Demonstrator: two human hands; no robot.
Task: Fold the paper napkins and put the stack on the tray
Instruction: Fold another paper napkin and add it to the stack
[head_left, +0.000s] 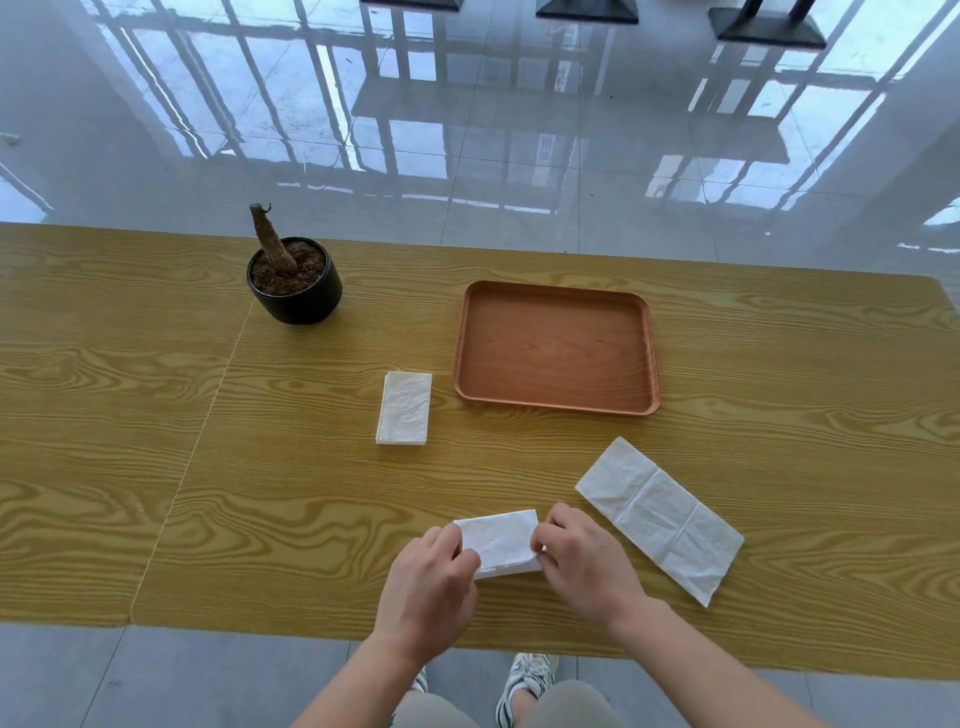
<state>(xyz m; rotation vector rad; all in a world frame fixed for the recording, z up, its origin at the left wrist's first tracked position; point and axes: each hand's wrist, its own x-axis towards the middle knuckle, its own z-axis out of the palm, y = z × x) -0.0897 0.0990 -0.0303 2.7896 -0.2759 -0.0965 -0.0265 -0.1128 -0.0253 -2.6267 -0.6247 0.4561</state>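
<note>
Paper of a thin, crinkled white makes up the folded napkin (501, 543), a small rectangle lying near the front edge of the surface (156, 415), which is yellow wood-grain laminate with a seam running through its left part. The left hand (428, 587) holds the napkin's left end, its fingers (448, 540) curled together and clamped on the paper. The right hand (587, 564) does the same at the right end, thumb and fingers pinching the edge. Both hands lie knuckles up, wrists angled inward from bare forearms. Just right of the right hand lies an open napkin (660, 517), a long flat strip set diagonally, its crease lines dividing it into panels. Farther back, a neat stack of folded napkins (404, 408) sits well apart from the hands, just beside the near left corner of the tray (556, 348), a brown wooden rectangle with rounded corners and a low raised rim. A round black pot (296, 296) of dark soil with a bare leaning stump stands at the back left. Open surface lies between the hands and the tray, and more stretches away to the left
</note>
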